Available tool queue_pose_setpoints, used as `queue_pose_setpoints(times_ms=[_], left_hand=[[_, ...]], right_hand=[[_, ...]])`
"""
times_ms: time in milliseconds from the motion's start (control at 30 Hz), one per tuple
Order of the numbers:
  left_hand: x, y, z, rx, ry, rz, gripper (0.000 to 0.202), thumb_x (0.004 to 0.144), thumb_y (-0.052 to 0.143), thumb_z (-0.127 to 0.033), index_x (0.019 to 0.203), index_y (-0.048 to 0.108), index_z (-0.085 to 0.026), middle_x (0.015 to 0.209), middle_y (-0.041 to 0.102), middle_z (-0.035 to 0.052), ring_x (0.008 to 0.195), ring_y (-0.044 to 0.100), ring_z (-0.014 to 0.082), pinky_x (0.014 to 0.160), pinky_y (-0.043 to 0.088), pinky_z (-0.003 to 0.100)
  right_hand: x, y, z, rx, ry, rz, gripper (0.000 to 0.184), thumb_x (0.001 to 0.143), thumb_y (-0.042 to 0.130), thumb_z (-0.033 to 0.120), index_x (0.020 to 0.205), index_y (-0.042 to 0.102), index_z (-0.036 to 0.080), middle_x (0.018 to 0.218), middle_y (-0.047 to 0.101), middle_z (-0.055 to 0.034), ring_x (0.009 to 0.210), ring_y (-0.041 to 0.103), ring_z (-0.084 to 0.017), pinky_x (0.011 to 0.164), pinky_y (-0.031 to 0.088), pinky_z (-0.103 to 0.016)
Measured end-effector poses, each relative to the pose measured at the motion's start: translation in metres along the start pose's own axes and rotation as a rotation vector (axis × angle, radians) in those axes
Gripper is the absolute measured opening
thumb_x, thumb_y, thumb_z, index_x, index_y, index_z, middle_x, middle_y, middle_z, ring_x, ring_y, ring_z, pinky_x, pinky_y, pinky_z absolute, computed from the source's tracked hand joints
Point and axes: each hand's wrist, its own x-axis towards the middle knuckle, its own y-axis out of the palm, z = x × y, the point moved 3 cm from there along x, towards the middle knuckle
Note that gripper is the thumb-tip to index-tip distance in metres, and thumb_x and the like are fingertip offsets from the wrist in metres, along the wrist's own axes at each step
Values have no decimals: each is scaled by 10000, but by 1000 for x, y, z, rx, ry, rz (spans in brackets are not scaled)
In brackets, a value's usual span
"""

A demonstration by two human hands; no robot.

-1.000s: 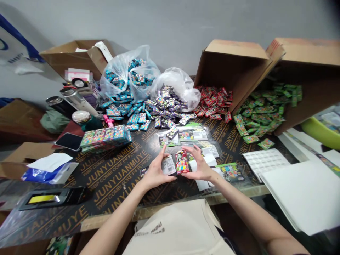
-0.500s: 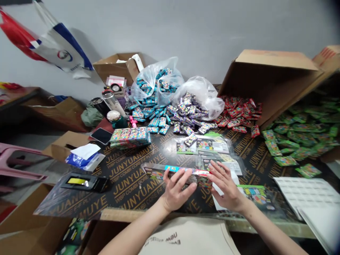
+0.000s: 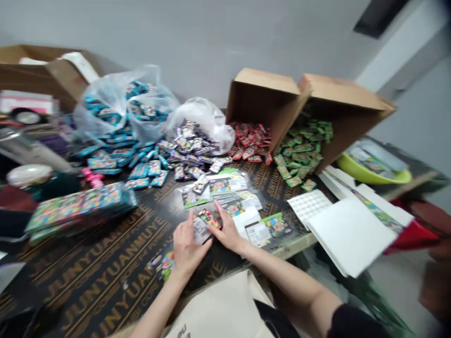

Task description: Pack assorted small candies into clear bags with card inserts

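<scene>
One pack (image 3: 202, 229), lower centre of the frame, one end held between left hand (image 3: 187, 244) and right hand (image 3: 228, 233): likely light, slick, crushable, best taken by its edges.

Pack (image 3: 205, 221) between hands (image 3: 228, 234), mid-frame, counter (image 3: 116, 263) beneath. Upper left: plastic bag (image 3: 105, 96), sachets (image 3: 143, 170) in and before it. Upper right: two cartons (image 3: 266, 80), sachets at mouths. Right: flat sheets (image 3: 352, 232).

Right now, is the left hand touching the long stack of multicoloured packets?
Apart. The head view shows gold-lettered black tabletop plainly between the left hand and the long stack of multicoloured packets.
</scene>
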Motion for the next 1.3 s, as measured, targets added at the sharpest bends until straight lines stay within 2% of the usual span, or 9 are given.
queue_pose_setpoints(times_ms=[167, 367, 467, 567, 667, 800, 933, 1067, 1300], left_hand=[[3, 15, 11, 4, -23, -31, 887, 663, 629, -415, 1384, 211, -111, 1057, 566, 146, 935, 499, 276, 854, 400, 426], [1, 18, 16, 77, -34, 47, 869, 684, 591, -454, 1379, 213, -94, 1021, 562, 135, 918, 497, 271, 861, 395, 394], [1, 16, 23, 184, -72, 189, 863, 688, 562, -500, 1377, 224, -107, 1019, 555, 135, 933, 491, 282, 836, 399, 389], [-3, 14, 34, 257, -68, 395, 812, 700, 522, -528, 1372, 250, -162, 1059, 548, 125, 971, 484, 297, 795, 399, 400], [-10, 15, 40, 238, 3, 519, 757, 707, 523, -479, 1363, 271, -198, 1138, 522, 114, 1022, 464, 295, 806, 385, 395], [-14, 16, 38, 162, 56, 561, 782, 696, 553, -402, 1379, 220, -217, 1138, 518, 97, 1011, 473, 262, 829, 375, 357], [-16, 1, 30, 189, 10, 600, 1004, 573, 657, -495, 1396, 153, -221, 1127, 503, 104, 1043, 458, 284, 870, 344, 388], [-16, -18, 31, 187, -149, 673, 1033, 393, 760, -492, 1306, 372, -206, 1092, 517, 129, 1023, 474, 331, 861, 334, 415], [3, -35, 60, -467, -620, 519, 319, 509, 747, -323, 759, 614, -176, 756, 617, 41, 820, 572, 249, 757, 404, 342]], right_hand=[[-15, 20, -1, 175, 170, -259, 336, 836, 500, 351, 1133, 572, 210, 1106, 607, -67, 1047, 547, -189, 928, 425, -332], [-17, 30, -10, 45, 193, -32, 426, 820, 475, 482, 1155, 569, 236, 1355, 399, -82, 1200, 434, -224, 968, 383, -375], [5, -30, -49, -210, 199, -138, 596, 712, 589, 529, 1225, 492, 241, 1399, 312, -106, 1264, 322, -288, 1000, 299, -465], [23, -143, -109, -521, 479, -430, 591, 773, 512, 494, 1272, 406, 196, 1403, 257, -169, 1288, 230, -327, 967, 237, -555], [23, -244, -163, -727, 813, -498, 732, 750, 529, 490, 1340, 279, 136, 1399, 207, -247, 1294, 139, -390, 924, 176, -615], [11, -293, -197, -783, 948, -346, 667, 692, 609, 428, 1265, 408, 151, 1244, 437, -210, 1218, 289, -374, 933, 164, -572], [5, -270, -194, -772, 842, -336, 653, 630, 656, 410, 1198, 475, 143, 1141, 473, -187, 1130, 378, -352, 920, 223, -537], [13, -204, -159, -510, 407, -448, 673, 604, 655, 491, 1168, 507, 154, 1055, 469, -133, 939, 507, -259, 841, 390, -411], [15, -47, -50, -300, -133, 35, 587, 657, 646, 485, 1179, 532, 243, 1083, 500, -95, 1038, 478, -285, 875, 378, -461]])
